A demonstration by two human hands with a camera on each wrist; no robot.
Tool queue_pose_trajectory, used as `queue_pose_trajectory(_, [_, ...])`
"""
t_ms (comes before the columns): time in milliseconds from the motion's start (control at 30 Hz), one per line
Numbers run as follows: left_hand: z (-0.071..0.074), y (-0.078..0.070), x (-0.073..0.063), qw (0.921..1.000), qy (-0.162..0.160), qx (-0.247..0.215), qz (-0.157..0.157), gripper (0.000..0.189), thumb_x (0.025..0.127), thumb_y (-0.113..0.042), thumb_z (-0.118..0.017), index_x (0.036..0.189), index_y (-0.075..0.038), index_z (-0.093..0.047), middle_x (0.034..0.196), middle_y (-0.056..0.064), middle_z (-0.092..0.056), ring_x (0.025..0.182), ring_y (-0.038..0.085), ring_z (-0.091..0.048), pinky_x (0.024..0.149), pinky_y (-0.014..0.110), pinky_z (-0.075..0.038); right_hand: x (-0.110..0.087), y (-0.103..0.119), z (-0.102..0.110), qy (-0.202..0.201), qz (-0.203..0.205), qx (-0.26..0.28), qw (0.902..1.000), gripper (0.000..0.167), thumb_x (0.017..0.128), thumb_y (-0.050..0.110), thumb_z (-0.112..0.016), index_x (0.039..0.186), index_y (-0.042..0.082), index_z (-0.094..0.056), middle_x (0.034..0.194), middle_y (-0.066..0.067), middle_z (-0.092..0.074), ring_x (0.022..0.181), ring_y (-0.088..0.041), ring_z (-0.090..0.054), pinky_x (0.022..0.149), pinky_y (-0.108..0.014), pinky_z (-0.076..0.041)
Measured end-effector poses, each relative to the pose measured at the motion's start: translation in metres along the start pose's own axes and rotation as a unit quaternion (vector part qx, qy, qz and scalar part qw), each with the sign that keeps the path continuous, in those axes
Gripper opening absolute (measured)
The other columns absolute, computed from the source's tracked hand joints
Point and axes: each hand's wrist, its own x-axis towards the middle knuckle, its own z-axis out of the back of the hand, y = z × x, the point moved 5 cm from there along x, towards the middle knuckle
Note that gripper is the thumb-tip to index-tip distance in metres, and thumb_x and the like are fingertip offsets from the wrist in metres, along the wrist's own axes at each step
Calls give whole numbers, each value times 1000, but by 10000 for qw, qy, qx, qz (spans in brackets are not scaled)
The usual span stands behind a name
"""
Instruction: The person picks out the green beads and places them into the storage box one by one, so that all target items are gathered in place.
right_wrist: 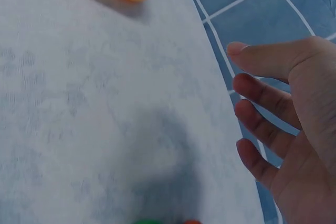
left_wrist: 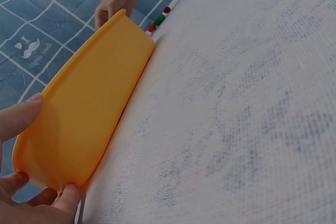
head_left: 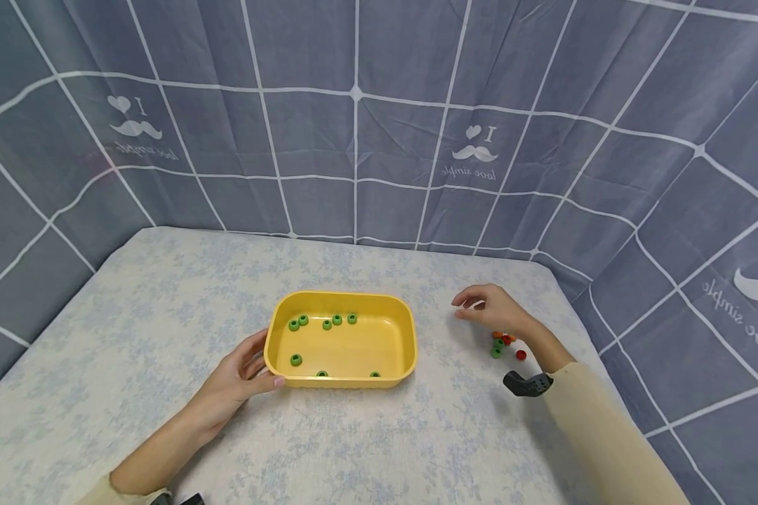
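A yellow plastic tray (head_left: 341, 383) with rounded corners stands on the table, holding several small green beads (head_left: 296, 360) scattered over its floor. My left hand (head_left: 230, 382) grips the tray's left end. In the left wrist view its thumb lies over the rim, and the other fingers (left_wrist: 68, 199) curl against the outer wall. To the right of the tray, my right hand (head_left: 493, 307) hovers above the cloth, its fingers (right_wrist: 265, 98) loosely bent with nothing between them. Below its wrist lies a small group of loose beads, green (head_left: 496, 353), orange (head_left: 497, 335) and red (head_left: 521, 355).
A white cloth with pale blue flowers (head_left: 164, 301) covers the table. Blue-grey curtains (head_left: 303, 140) with white grid lines rise behind it and along both sides. A black strap piece (head_left: 527, 384) sits at my right wrist.
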Motion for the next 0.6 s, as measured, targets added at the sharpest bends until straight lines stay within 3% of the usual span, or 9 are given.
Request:
queue_pose_trajectory(367, [-1, 0, 0, 9999, 27, -91, -41, 91, 96, -6, -74, 166, -10, -15, 170, 15, -14, 150, 38, -28, 101, 25, -49, -36, -32, 14, -202, -333, 217, 9990, 26, 99, 16, -74, 118, -1, -74, 118, -14, -69, 105, -28, -64, 87, -40, -58])
queue_pose_trajectory(600, [-2, 0, -1, 9999, 44, -84, -91, 91, 96, -5, -73, 166, -9, -16, 170, 16, -14, 150, 39, -28, 101, 25, -50, -60, -49, 18, -331, -574, 417, 9969, 25, 98, 15, -75, 117, -1, -74, 109, -11, -70, 99, -27, -66, 81, -33, -58])
